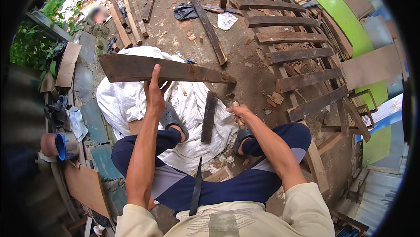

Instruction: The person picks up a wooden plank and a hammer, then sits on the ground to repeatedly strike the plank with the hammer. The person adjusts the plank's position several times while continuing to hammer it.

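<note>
Raised in my left hand (pixel 154 92) is a long dark wooden plank (pixel 162 67), wider at its left end and narrowing to the right. The fingers are closed around its lower edge, with one finger up along its face. My right hand (pixel 240 113) is closed on a light wooden handle (pixel 236 104), held apart from the plank; what tool it belongs to I cannot make out. Between my feet a short dark wood block (pixel 209 116) lies on a crumpled white sheet (pixel 183 149). My feet wear grey clogs (pixel 168 116).
To the right lies a slatted wooden frame (pixel 291 39). Ahead, a long beam (pixel 203 20) rests on the dirt beside a black plastic bag (pixel 185 12). Loose wood strips (pixel 130 16) lie at the far left. A low block wall (pixel 92 119) and a blue bucket (pixel 67 146) stand left.
</note>
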The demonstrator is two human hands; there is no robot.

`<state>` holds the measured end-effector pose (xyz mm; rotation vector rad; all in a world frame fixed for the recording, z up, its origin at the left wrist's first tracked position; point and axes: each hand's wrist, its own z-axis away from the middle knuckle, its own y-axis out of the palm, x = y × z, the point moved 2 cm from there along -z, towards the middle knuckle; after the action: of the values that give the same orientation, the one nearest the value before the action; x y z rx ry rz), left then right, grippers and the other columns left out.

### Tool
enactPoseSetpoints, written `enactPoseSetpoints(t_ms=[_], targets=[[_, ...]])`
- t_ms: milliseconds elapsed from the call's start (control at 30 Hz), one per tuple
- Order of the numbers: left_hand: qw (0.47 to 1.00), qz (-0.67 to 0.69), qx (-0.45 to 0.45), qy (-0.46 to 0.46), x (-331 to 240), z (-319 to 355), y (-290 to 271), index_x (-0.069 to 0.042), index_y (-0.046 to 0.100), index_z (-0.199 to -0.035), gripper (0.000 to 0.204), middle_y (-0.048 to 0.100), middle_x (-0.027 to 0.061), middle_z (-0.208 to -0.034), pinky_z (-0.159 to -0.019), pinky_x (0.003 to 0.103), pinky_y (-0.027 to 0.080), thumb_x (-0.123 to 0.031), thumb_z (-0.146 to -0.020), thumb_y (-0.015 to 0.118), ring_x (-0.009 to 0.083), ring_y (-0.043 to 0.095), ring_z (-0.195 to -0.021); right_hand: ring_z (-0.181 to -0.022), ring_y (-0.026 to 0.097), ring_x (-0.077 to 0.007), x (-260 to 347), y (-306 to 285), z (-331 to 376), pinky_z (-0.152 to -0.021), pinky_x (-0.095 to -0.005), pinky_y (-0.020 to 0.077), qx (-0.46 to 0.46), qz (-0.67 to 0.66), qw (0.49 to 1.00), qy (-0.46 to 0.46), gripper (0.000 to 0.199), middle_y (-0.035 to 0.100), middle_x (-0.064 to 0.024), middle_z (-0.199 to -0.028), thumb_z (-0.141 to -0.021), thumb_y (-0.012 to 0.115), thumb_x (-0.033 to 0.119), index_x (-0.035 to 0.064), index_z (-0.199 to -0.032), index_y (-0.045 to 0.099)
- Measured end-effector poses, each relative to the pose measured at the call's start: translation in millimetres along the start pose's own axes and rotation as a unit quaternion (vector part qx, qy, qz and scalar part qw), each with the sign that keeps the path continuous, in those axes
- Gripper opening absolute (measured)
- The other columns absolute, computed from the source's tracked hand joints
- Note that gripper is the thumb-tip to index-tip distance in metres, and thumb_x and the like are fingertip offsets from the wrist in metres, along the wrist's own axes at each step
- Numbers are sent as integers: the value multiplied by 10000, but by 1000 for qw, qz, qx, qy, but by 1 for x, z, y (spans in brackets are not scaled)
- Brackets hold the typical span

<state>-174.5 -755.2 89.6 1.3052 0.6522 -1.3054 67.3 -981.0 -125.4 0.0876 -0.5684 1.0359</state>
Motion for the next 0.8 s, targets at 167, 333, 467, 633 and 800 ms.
enactPoseSetpoints(t_ms=[167,333,467,633,800], targets=[[994,-66,39,75,-11,2,2,-50,579,-1264,484,610,87,-1180,-989,410,472,-376,-928,702,221,600,-1094,-482,491,-129,68,-29,95,-414,-311,441,11,-100,989,-111,292,515,-34,-674,-907,746,206,14,-918,526],[992,-34,51,115,-11,13,-5,32,553,-1293,524,596,104,-1226,-1021,352,433,-188,-868,766,203,564,-1152,-499,497,-79,114,-20,192,-437,-258,431,87,-134,952,-263,315,510,5,-727,-1014,609,374,82,-986,493],[983,44,108,140,-6,24,-3,10,438,-1391,589,552,119,-1291,-1051,365,433,-188,-912,719,202,526,-1228,-443,474,-89,99,-23,200,-406,-266,421,124,-101,932,-324,343,505,1,-695,-1029,575,376,36,-1001,533],[967,49,35,249,-13,26,-6,-24,401,-1447,808,501,168,-1419,-1174,464,327,-648,-953,539,300,467,-1358,-458,530,-111,91,-22,199,-409,-293,429,75,1,944,-323,350,520,-22,-663,-1013,580,364,17,-1050,575],[963,49,-21,264,-43,22,-2,34,391,-1431,838,529,203,-1386,-1163,463,355,-648,-961,519,327,487,-1342,-576,605,-179,108,-26,206,-553,-373,476,-6,52,896,-442,378,584,-64,-699,-1005,594,378,17,-1115,590]])
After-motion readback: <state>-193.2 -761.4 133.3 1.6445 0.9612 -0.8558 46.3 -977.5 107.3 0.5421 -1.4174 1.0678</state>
